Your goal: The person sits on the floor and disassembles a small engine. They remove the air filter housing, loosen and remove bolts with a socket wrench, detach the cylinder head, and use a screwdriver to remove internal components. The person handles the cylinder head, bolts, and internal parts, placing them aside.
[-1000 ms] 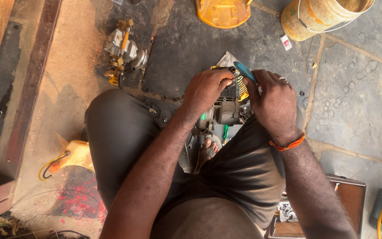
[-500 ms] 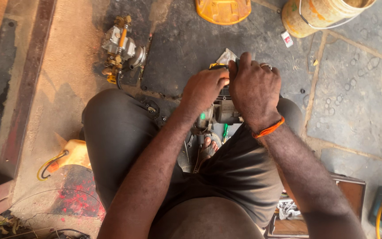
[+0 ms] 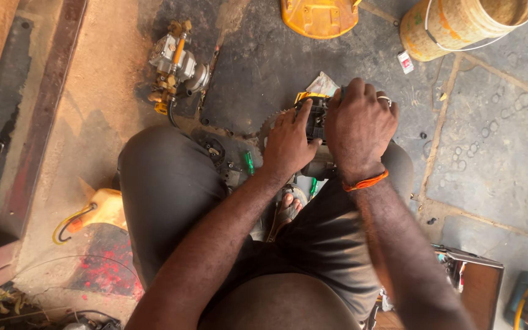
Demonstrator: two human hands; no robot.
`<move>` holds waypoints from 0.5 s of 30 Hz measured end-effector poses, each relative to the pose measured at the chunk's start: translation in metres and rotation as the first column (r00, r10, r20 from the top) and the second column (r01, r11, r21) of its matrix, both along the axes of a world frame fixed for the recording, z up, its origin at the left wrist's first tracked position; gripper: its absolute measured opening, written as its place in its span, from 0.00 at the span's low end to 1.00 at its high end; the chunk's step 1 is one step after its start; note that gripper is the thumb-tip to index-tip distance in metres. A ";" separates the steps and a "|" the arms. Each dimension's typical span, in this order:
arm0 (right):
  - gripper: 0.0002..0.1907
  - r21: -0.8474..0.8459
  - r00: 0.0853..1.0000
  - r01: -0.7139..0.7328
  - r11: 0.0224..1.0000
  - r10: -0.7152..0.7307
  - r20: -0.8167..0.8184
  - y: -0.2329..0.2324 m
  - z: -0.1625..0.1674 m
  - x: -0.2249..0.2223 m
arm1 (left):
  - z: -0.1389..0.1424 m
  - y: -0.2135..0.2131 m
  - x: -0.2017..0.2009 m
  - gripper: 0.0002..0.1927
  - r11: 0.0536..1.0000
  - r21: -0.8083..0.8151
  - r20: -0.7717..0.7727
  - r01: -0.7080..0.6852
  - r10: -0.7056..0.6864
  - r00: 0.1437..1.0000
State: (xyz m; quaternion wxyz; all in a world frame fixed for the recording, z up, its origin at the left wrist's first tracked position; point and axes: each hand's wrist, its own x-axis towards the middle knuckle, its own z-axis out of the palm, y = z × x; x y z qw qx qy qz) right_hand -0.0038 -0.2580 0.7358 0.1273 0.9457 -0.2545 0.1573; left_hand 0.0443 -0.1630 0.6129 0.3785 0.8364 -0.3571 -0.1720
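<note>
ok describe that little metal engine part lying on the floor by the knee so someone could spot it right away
Start at the person's left knee and look up the dusty floor beyond it. There lies a small carburetor-like part, alone, apart from both hands. Its silver-grey cast body with brass-yellow fittings sets it apart from the plain orange plastic cover and the tan bucket further right.

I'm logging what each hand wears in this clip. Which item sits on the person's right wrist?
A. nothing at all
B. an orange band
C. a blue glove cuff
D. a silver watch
B: an orange band circles the wrist of the right hand, which rests with the left hand on the small black and yellow engine part between the knees.
</note>
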 end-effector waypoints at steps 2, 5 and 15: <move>0.10 0.000 0.998 0.042 0.999 -0.042 0.050 0.006 -0.004 0.005 | -0.002 0.000 -0.001 0.50 1.000 -0.020 0.014 -0.023 0.023 1.000; 0.09 0.024 0.996 0.032 0.999 -0.034 0.082 0.011 -0.007 0.007 | -0.002 0.002 -0.002 0.48 0.998 -0.050 -0.002 -0.039 0.039 0.999; 0.10 0.111 0.922 -0.383 0.917 0.386 -0.006 -0.021 0.013 -0.007 | -0.003 0.004 -0.007 0.47 1.000 -0.010 0.069 -0.023 0.024 0.997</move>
